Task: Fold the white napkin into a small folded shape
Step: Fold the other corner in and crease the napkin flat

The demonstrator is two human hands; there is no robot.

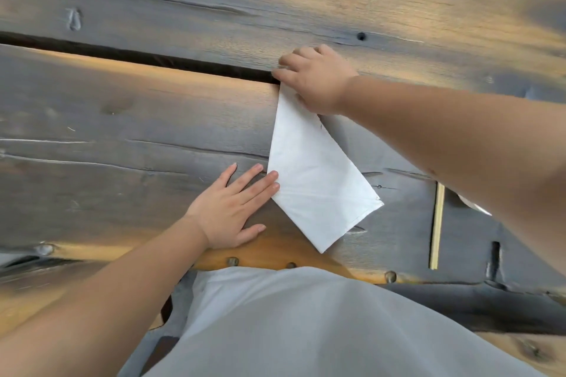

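White napkin [309, 174] folded to a long point at frame centre on the wooden desk [122, 119], right hand [315, 82] fingers curled pressing its upper tip, left hand [232, 208] flat, fingertips touching its left edge, bare planks left of it, chopstick [436, 226] lower right

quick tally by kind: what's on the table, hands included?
White napkin: 1
Wooden stick: 1
Hands: 2, left hand and right hand
Total: 4, all on the wooden table
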